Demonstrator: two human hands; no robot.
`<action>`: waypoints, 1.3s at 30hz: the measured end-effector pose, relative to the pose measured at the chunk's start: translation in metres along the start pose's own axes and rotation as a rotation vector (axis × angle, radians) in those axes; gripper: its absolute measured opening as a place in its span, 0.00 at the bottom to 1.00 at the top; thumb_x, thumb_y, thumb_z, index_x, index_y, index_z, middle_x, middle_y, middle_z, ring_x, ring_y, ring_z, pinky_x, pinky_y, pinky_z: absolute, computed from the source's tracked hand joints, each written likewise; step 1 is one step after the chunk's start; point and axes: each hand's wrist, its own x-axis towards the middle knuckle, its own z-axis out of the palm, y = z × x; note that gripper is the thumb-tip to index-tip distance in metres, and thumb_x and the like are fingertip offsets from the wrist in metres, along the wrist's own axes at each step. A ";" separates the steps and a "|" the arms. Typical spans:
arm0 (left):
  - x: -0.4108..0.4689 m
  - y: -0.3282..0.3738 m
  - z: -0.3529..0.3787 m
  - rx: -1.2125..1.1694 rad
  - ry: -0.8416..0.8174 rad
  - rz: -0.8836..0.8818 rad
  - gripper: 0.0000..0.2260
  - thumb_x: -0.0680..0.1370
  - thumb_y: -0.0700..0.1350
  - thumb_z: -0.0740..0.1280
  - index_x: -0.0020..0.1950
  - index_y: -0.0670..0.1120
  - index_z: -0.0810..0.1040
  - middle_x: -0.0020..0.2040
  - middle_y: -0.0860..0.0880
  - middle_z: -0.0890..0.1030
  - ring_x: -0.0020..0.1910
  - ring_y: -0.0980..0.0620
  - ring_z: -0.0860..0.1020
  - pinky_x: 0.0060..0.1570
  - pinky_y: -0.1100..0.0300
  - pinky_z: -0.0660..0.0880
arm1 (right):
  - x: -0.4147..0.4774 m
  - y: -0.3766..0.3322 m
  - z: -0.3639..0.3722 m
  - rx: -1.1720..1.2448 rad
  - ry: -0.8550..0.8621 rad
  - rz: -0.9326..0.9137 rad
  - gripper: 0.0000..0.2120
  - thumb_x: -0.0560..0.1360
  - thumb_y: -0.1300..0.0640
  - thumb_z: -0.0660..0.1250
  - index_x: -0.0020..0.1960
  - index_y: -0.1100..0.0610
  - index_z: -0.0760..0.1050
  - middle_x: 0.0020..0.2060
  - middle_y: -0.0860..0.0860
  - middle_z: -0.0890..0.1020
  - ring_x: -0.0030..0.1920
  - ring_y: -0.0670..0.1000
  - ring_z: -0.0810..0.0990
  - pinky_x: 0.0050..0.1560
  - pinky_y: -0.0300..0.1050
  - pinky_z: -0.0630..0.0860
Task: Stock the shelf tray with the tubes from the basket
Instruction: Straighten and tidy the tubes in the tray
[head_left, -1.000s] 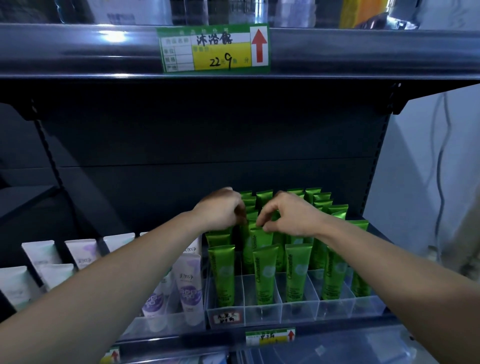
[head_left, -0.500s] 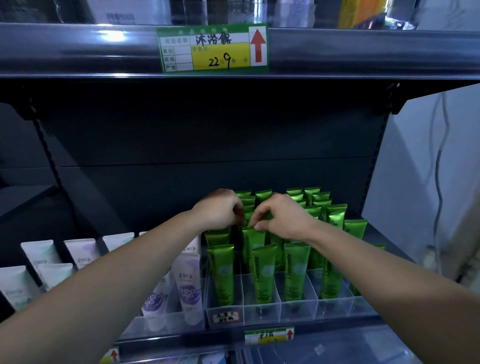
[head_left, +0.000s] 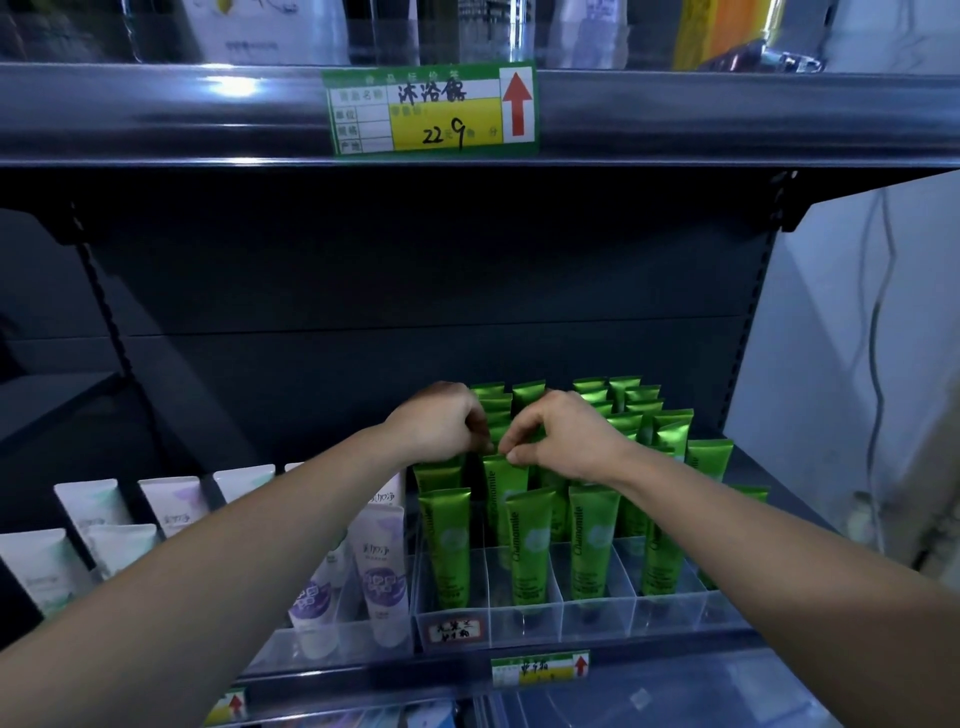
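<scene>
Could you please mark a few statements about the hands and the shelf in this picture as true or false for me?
1. The left hand and the right hand both pinch the top of one green tube just behind the front row. True.
2. The white and purple tubes stand to the right of the green ones. False: they stand to the left.
3. The red arrow on the price label points up. True.
4. The clear tray has an empty front row. False: green tubes stand upright in its front compartments.
</scene>
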 end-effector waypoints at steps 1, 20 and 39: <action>-0.001 0.001 0.000 -0.002 -0.002 -0.003 0.07 0.73 0.50 0.72 0.44 0.46 0.83 0.40 0.51 0.77 0.42 0.52 0.76 0.43 0.58 0.74 | 0.000 0.000 -0.001 0.006 -0.003 0.007 0.06 0.71 0.58 0.73 0.48 0.52 0.84 0.47 0.47 0.84 0.49 0.44 0.80 0.51 0.35 0.72; -0.034 0.013 -0.003 -0.082 0.030 0.032 0.06 0.74 0.45 0.71 0.48 0.46 0.85 0.46 0.50 0.84 0.45 0.54 0.80 0.48 0.58 0.77 | -0.042 -0.011 -0.015 -0.109 -0.095 -0.050 0.07 0.70 0.55 0.74 0.48 0.52 0.83 0.35 0.35 0.75 0.42 0.36 0.72 0.42 0.26 0.63; -0.032 0.013 -0.002 -0.086 0.032 0.027 0.05 0.74 0.47 0.71 0.46 0.47 0.85 0.43 0.51 0.84 0.41 0.56 0.79 0.45 0.60 0.77 | -0.044 -0.013 -0.006 -0.073 -0.056 -0.083 0.09 0.71 0.54 0.73 0.50 0.54 0.83 0.39 0.39 0.79 0.40 0.34 0.71 0.38 0.22 0.63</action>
